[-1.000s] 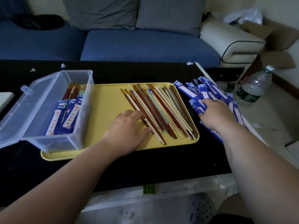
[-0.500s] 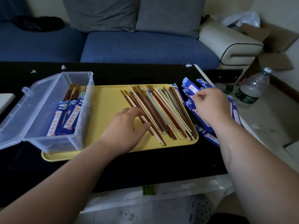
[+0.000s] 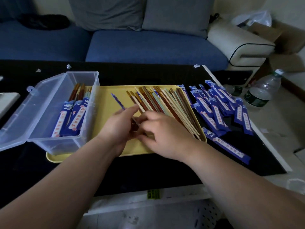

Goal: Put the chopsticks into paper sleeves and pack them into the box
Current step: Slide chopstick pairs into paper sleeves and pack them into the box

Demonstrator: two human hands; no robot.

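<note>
Over the yellow tray [image 3: 105,116] my left hand [image 3: 120,126] and my right hand [image 3: 165,131] meet, fingers pinched together on one blue paper sleeve [image 3: 118,101] that sticks out up-left, edge-on. Its lower end is hidden between the fingers. Several loose chopsticks [image 3: 166,103], brown, cream and pale green, lie side by side on the tray's right half, their near ends under my right hand. The clear plastic box [image 3: 57,142] stands open on the tray's left end, with sleeved chopsticks [image 3: 72,116] inside. A pile of empty blue sleeves [image 3: 216,109] lies right of the tray.
The box's lid [image 3: 21,113] hangs open to the left over the black table [image 3: 148,172]. A water bottle [image 3: 262,91] stands on the floor beyond the table's right edge. A blue sofa [image 3: 148,45] runs behind the table. A white object [image 3: 6,101] lies at the far left.
My right hand lifted one sleeve from the pile and swung left to meet my left hand over the tray. My left hand rose off the chopsticks and took hold of the sleeve.
</note>
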